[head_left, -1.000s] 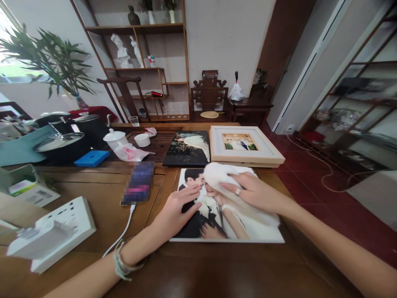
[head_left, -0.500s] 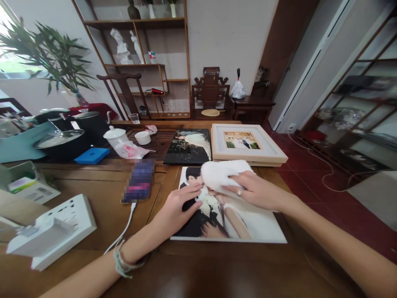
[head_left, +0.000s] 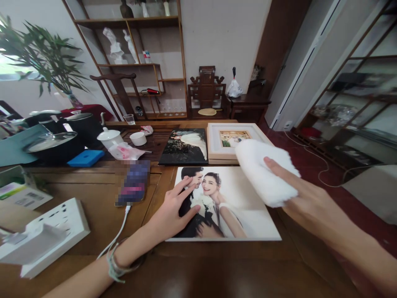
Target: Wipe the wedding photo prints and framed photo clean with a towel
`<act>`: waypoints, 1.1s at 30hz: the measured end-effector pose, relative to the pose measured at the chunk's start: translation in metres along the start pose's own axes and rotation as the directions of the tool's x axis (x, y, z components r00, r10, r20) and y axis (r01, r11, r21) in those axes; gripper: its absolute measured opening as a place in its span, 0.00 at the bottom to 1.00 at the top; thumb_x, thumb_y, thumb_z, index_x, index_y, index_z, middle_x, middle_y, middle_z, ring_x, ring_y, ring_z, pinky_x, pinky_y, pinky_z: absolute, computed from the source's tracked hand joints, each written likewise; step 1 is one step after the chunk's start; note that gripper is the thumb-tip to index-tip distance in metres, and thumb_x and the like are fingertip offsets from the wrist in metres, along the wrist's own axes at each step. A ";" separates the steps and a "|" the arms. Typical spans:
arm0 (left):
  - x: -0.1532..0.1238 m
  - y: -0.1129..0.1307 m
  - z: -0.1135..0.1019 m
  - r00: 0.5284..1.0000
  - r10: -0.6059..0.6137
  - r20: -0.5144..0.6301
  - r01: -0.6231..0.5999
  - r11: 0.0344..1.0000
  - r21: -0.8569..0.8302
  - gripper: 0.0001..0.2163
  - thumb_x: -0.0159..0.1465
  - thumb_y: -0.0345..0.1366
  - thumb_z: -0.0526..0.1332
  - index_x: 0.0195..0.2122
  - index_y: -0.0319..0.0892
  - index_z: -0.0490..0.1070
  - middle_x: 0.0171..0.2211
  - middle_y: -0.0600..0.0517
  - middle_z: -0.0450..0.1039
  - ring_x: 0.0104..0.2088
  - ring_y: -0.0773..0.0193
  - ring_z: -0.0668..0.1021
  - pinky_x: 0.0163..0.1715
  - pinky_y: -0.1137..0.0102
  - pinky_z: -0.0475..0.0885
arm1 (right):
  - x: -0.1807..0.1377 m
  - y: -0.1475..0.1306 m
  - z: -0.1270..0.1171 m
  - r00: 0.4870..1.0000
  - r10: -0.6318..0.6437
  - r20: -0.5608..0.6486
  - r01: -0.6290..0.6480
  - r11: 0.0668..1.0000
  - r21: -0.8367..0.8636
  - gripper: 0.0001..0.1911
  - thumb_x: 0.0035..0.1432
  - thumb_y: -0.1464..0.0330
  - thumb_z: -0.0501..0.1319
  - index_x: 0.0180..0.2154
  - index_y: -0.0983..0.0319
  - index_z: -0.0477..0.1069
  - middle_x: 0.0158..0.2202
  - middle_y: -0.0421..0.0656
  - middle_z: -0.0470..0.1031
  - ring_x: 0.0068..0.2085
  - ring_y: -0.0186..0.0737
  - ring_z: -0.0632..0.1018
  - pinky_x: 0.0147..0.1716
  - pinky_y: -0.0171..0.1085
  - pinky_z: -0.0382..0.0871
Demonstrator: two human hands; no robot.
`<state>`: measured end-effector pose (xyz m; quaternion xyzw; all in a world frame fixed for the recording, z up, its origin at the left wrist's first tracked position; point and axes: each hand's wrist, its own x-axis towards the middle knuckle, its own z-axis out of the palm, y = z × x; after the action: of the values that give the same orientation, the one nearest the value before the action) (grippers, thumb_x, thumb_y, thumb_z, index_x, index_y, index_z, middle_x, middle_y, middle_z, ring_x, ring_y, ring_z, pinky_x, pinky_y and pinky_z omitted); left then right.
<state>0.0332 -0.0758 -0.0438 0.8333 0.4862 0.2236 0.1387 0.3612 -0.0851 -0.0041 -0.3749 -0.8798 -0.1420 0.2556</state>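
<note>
A photo panel (head_left: 248,223) of a couple lies flat on the wooden table before me. My left hand (head_left: 176,207) rests on its left side, fingers apart. Raised above the panel's right side, my right hand (head_left: 288,182) grips a folded white cloth (head_left: 263,169), thumb on top and the other fingers hidden beneath. The cloth covers part of the panel's upper right corner. Just behind the panel lie a dark photo panel (head_left: 182,147) and, to its right, a pale wooden picture frame (head_left: 214,138), partly hidden by the cloth.
On the left are a phone (head_left: 134,182) on a white cable, a power strip (head_left: 58,231), a blue box (head_left: 86,158) and a lidded pan (head_left: 52,147). A white lidded cup (head_left: 109,136) and a small bowl (head_left: 138,138) stand farther back. Red floor (head_left: 297,153) shows beyond the table's right edge.
My right hand has lifted the white cloth off the panel and moved it right, uncovering the faces in the photo. My left hand stays on the panel. The view has shifted slightly.
</note>
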 end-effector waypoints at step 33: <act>0.002 -0.005 0.001 0.998 0.046 0.032 -0.047 0.998 0.029 0.20 0.67 0.34 0.49 0.61 0.42 0.56 0.63 0.42 0.54 0.63 0.53 0.57 0.58 0.53 0.59 | 0.041 0.004 0.051 0.918 -0.047 0.394 -0.020 0.986 0.165 0.17 0.41 0.79 0.54 0.33 0.64 0.75 0.65 0.47 0.52 0.65 0.55 0.47 0.59 0.61 0.43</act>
<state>0.0307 -0.0715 -0.0470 0.8497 0.4677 0.2064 0.1286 0.3224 -0.0349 -0.0235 -0.3672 -0.9246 0.0087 0.1012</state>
